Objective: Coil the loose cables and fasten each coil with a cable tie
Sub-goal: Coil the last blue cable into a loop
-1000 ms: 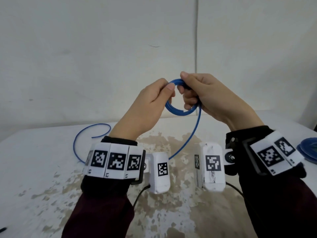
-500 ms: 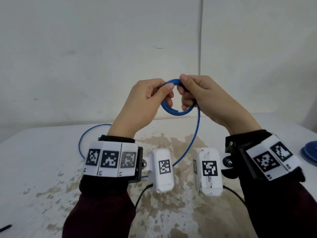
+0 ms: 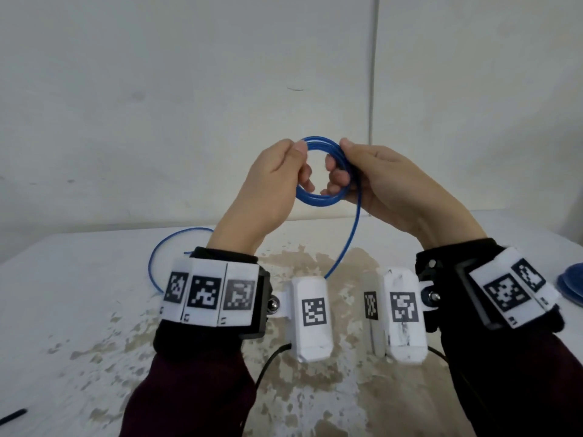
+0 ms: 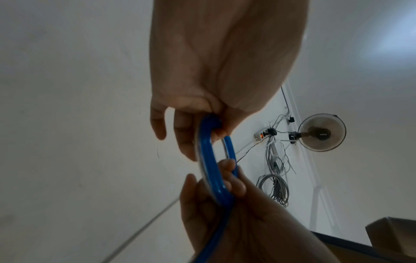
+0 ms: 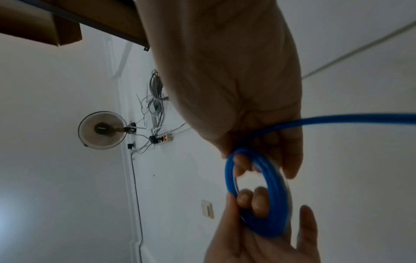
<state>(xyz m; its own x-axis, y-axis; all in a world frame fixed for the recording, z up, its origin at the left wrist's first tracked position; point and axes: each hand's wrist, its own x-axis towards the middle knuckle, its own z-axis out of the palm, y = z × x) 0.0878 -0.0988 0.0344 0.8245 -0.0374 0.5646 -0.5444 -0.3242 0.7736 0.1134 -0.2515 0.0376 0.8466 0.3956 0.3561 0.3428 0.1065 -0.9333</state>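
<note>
A thin blue cable is wound into a small coil (image 3: 318, 197) held up in front of the wall, above the table. My left hand (image 3: 284, 175) grips the coil's left side, thumb on top and fingers through the ring. My right hand (image 3: 362, 175) grips the right side the same way. From the right hand the loose cable tail (image 3: 355, 234) hangs down behind the wrists, then loops over the table at the left (image 3: 157, 263). In the left wrist view the coil (image 4: 209, 170) is seen edge-on between both hands; in the right wrist view the coil (image 5: 268, 210) shows with the tail (image 5: 337, 119) leading away.
The white table (image 3: 63, 326) has worn brown patches in the middle. Another blue coil (image 3: 572, 283) lies at the right edge. A thin black object (image 3: 14, 416) lies at the lower left. The wall stands close behind the table.
Both hands have shifted on the coil, and its ring now faces me more fully, open and round. More tail has been drawn in; the loop on the table at the left is smaller.
</note>
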